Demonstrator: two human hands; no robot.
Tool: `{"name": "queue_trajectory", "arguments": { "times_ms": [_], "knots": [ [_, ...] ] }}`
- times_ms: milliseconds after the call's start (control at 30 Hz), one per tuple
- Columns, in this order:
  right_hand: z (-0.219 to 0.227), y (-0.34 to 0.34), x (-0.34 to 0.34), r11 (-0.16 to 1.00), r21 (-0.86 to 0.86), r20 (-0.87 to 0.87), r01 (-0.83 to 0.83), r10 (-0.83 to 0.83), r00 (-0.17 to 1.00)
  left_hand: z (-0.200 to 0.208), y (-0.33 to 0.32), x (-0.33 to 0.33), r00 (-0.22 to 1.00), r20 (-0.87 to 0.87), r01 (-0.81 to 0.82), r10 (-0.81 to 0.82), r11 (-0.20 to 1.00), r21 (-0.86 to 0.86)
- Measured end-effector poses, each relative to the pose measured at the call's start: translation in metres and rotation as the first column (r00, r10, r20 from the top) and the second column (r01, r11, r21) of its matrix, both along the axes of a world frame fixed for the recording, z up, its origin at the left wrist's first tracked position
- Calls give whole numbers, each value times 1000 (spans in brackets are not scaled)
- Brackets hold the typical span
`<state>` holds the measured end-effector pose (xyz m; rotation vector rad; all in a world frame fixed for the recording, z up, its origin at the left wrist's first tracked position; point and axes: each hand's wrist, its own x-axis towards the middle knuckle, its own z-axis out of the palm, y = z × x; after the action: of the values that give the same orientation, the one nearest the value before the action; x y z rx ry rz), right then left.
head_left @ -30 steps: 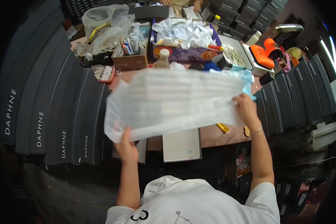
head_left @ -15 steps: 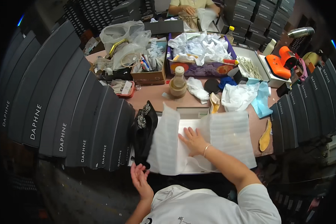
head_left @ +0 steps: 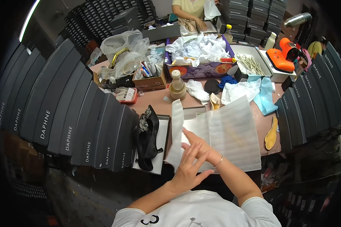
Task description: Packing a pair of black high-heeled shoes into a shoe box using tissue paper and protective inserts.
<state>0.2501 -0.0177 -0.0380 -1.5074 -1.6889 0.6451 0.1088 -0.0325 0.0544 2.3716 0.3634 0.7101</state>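
A translucent, faintly ribbed white sheet (head_left: 235, 132) lies spread over an open shoe box (head_left: 196, 123), hiding most of its interior. The left hand (head_left: 186, 170), fingers spread, overlaps the right hand (head_left: 201, 145), whose grip cannot be determined.

Lateral passage is bounded by dark boxes (head_left: 60, 113) at left and further dark boxes (head_left: 308, 102) at right. A bare strip of table (head_left: 153, 99) runs between the red tray (head_left: 131, 101) and bottle (head_left: 176, 81); beyond the bottle, a purple carton (head_left: 208, 70) obstructs reach. The left hand (head_left: 187, 170), crossing the right hand (head_left: 201, 143), obstructs the foam sheet (head_left: 235, 132) near its front edge.
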Motion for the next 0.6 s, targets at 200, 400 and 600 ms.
{"name": "queue_trajectory", "arguments": {
  "times_ms": [200, 400, 600],
  "knots": [
    [-26, 11, -51, 982, 172, 419, -79, -1, 908, -27, 34, 11, 959, -150, -264, 241, 952, -156],
    [50, -83, 30, 994, -73, 399, 77, -42, 916, -80, 82, -6, 861, -359, -479, 360, 813, -332],
    [21, -86, 52, 919, -98, 154, 382, -365, 918, -124, 97, -16, 838, -410, -524, 360, 741, -420]
  ]
}}
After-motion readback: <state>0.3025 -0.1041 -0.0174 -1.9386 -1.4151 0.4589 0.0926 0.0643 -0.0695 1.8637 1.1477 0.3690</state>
